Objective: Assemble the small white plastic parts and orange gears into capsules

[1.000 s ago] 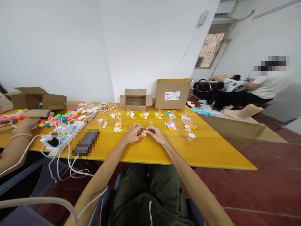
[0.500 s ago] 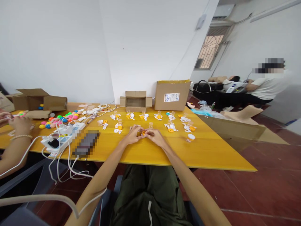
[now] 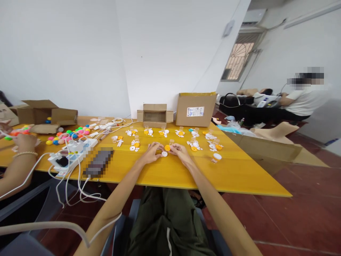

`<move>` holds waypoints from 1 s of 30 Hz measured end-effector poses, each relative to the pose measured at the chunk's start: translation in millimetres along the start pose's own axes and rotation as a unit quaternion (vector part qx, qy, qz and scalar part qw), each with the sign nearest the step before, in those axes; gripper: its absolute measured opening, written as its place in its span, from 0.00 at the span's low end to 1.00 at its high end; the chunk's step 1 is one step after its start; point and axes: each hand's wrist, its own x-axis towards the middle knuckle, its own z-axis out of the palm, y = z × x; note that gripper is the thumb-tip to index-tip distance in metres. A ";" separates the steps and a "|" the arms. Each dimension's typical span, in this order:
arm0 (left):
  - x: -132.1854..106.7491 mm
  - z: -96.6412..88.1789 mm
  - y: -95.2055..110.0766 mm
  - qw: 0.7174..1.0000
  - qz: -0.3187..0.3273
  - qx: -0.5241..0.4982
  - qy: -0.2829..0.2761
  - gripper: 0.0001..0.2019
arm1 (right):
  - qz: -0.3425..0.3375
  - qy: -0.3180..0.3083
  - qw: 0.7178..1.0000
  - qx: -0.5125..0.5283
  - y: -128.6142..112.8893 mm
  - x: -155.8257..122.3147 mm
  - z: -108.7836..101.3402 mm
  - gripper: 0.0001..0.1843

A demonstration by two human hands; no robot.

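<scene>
My left hand (image 3: 152, 153) is over the table with its thumb and fingers curled around the edge of a small white plastic disc (image 3: 164, 154). Facing it, my right hand (image 3: 180, 152) pinches an orange plastic disc (image 3: 167, 148), apart from the white one and slightly above it in the picture. A clear cup (image 3: 171, 142) stands just behind the hands, partly hidden. To the right is a clear jar with a white lid (image 3: 216, 156). Small piles of white and orange plastic parts (image 3: 195, 145) sit beside clear cups in rows around the hands.
An open small carton (image 3: 154, 115) and a larger closed box (image 3: 195, 109) stand against the wall. A power strip (image 3: 77, 156) with white cables and a phone (image 3: 99, 161) lie left. Colourful balls (image 3: 69, 135) are near a co-worker's arm (image 3: 21, 156). Another person sits far right.
My hands have drawn slightly apart. The orange disc, earlier between both hands, is now in my right fingers, and the white disc shows at my left fingertips.
</scene>
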 end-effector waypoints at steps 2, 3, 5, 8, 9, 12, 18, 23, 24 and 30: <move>0.1 0.1 0.4 1.000 0.000 -0.005 0.001 0.16 | 0.000 -0.002 1.000 0.002 1.5 0.6 -0.5 0.27; 0.1 0.1 0.7 1.000 0.001 -0.007 0.002 0.16 | -0.001 -0.004 1.000 0.000 2.3 1.0 -0.7 0.27; 0.4 0.3 1.0 1.000 0.002 -0.010 0.005 0.16 | -0.006 -0.013 1.000 -0.008 4.0 1.8 -1.4 0.27; 1.2 0.9 0.5 1.000 0.003 -0.010 0.006 0.17 | -0.015 -0.032 0.999 -0.024 5.7 2.8 -2.7 0.26; 1.4 1.1 0.1 1.000 0.003 -0.009 0.007 0.17 | -0.017 -0.037 0.999 -0.028 6.0 3.0 -2.9 0.26; 1.6 1.4 -1.0 1.000 0.003 -0.009 0.010 0.17 | -0.021 -0.048 0.998 -0.037 5.7 3.1 -2.8 0.27; 1.2 1.4 -1.2 1.000 0.003 -0.014 0.010 0.17 | -0.028 -0.055 0.997 -0.038 3.3 2.4 -0.4 0.27; 1.7 1.7 -1.7 1.000 0.003 -0.020 0.010 0.17 | -0.031 -0.056 0.997 -0.045 3.0 2.9 -0.4 0.27; 1.7 1.8 -1.8 1.000 0.003 -0.020 0.011 0.17 | -0.033 -0.055 0.997 -0.048 3.3 3.1 -0.5 0.27; 0.9 1.5 -0.2 1.000 -0.005 -0.022 0.015 0.17 | -0.038 -0.056 0.996 -0.055 5.2 4.0 -0.7 0.27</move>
